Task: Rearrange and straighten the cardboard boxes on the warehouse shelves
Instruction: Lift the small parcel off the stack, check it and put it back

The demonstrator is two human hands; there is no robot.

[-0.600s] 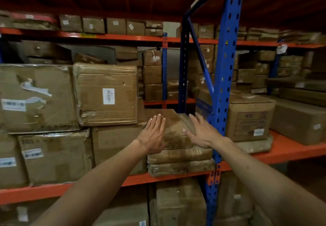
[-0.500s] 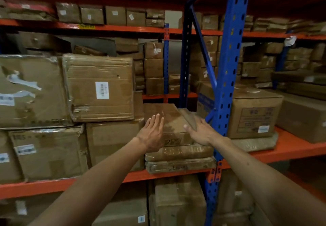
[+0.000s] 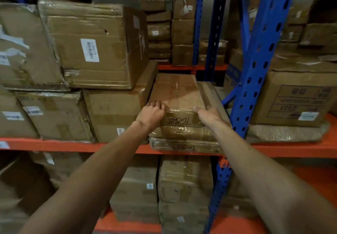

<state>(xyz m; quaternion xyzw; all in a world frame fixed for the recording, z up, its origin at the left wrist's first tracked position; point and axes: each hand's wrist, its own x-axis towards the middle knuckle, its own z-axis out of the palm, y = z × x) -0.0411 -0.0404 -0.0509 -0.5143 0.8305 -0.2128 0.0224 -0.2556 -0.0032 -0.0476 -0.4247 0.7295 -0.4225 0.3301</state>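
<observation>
From the head camera, two bare hands reach to one small stack of flat boxes on the orange shelf [image 3: 113,147]. The stack has three flat boxes. The left hand [image 3: 152,114] has its fingers [image 3: 155,104] curled over the near left corner of the top flat box [image 3: 177,95], gripping it. The right hand [image 3: 209,115] grips the near right corner of that same box: its thumb lies on the top edge, and its other fingers are hidden round the side. Between the two hands, on the box's front face, there is dark writing.

Right under the fingers lie the other two flat boxes, the middle flat box [image 3: 184,133] and the bottom flat box [image 3: 184,146], both wrapped in shiny tape. The bottom one sits at the front edge of the shelf.

To the left of the left fingers stand four big boxes, two on top of two. The nearest top one is the big labelled box [image 3: 94,46], with one white barcode sticker.

Just to the right of the right fingers stands one blue post [image 3: 259,51] full of holes. Past it sits one printed box [image 3: 299,97] on a flat wrapped pack.

Below the fingers, the lower shelf holds more boxes. Far behind the fingers are many more stacked boxes, too blurry to count.
</observation>
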